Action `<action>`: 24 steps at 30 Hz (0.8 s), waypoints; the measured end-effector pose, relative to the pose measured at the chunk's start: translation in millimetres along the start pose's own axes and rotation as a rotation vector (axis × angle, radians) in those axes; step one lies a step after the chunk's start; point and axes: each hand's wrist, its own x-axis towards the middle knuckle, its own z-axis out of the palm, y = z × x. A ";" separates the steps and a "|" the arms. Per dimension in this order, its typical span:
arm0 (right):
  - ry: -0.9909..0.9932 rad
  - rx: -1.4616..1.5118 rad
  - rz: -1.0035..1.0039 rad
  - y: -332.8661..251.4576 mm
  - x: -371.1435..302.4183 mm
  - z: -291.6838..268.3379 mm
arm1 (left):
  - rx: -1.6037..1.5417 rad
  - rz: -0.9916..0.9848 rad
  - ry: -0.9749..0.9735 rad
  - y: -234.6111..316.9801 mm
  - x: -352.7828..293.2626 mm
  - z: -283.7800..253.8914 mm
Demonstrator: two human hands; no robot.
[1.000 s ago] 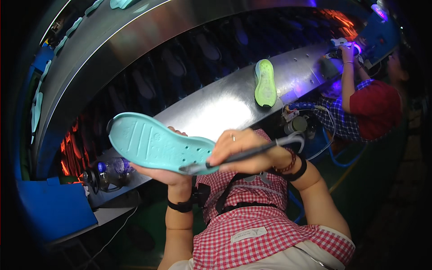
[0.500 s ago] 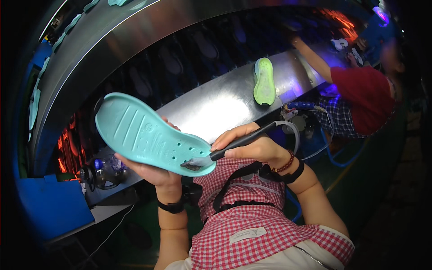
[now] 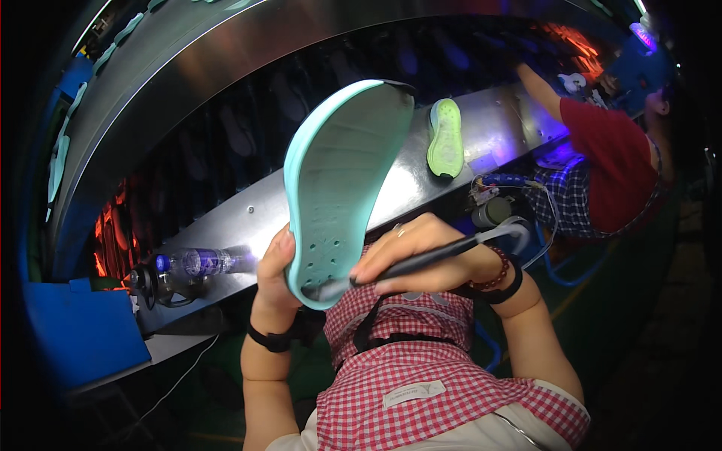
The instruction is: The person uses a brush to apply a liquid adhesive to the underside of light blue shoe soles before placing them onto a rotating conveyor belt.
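A teal shoe sole stands tilted up in front of me, its hollow inner face toward me and its dark-tipped end at the top. My left hand grips its lower left edge, thumb on the rim. My right hand is closed round a brush with a black handle and a clear tube at its back end. The brush tip touches the sole's inner face at the lower end, below several small holes. Part of the tip is blurred.
A lime-green sole lies on the metal ledge. At left are a clear bottle and a blue box. Teal soles line the upper belt. A co-worker in a red shirt reaches toward the dark rack at right.
The teal sole has swung clockwise from lying left to nearly upright, its far end now up and right. My left hand has shifted to its left edge; the brush tip remains at the near end.
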 end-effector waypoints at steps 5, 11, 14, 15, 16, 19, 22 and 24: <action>-0.424 0.141 -0.083 -7.8 -1.0 -19.7 | 0.027 -0.410 -0.021 13.4 2.3 -10.0; -0.433 0.106 -0.070 -2.0 5.2 -32.5 | 0.152 -0.496 -0.063 25.9 1.7 20.7; -0.494 0.091 -0.047 -8.9 1.9 -42.2 | 0.268 -0.509 -0.090 19.5 0.6 10.7; -0.468 0.069 -0.058 -9.4 -0.6 -46.5 | 0.184 -0.502 -0.045 17.4 -2.1 4.0; -0.442 0.047 -0.069 -9.8 -2.0 -48.0 | 0.100 -0.494 0.001 16.4 -5.4 0.6; -0.288 0.050 -0.046 4.7 -5.6 -45.2 | 0.124 -0.436 0.060 23.0 -11.4 -0.3; -0.304 -0.002 -0.056 6.9 -16.2 -45.7 | 0.177 -0.368 0.044 25.9 -19.0 -14.8; -0.317 -0.075 -0.057 2.3 -16.8 -44.2 | 0.119 -0.390 0.192 30.4 -25.4 -17.5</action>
